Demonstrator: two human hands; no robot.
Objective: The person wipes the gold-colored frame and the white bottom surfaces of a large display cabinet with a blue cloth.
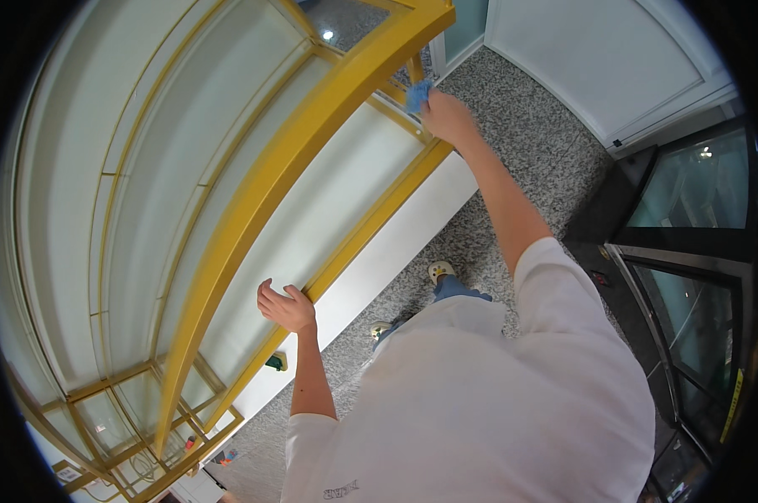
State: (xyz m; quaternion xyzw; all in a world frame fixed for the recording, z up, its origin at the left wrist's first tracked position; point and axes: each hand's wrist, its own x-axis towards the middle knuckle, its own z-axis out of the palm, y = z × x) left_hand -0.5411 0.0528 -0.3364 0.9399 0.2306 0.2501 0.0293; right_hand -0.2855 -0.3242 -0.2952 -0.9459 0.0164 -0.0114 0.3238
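Observation:
A blue cloth [418, 96] is bunched in my right hand [449, 117], which is at the far right end of a gold-coloured metal display frame [272, 182]. The cloth is close to the frame's corner post; whether it touches is hard to tell. My left hand [287, 307] is at the lower gold rail [366, 232], its fingers apart and holding nothing. Its wrist lies over that rail, and the fingers reach above the pale shelf panel [347, 188]. The thick upper gold bar curves across in front of the inner shelves.
Below the rail runs a white base [379, 270] with a small green-and-yellow item [277, 361] on it. Speckled grey floor [517, 126] lies beneath me. Dark-framed glass doors [681, 283] stand at right, and a white panelled door [605, 56] at upper right. Small red item [190, 442] at lower left.

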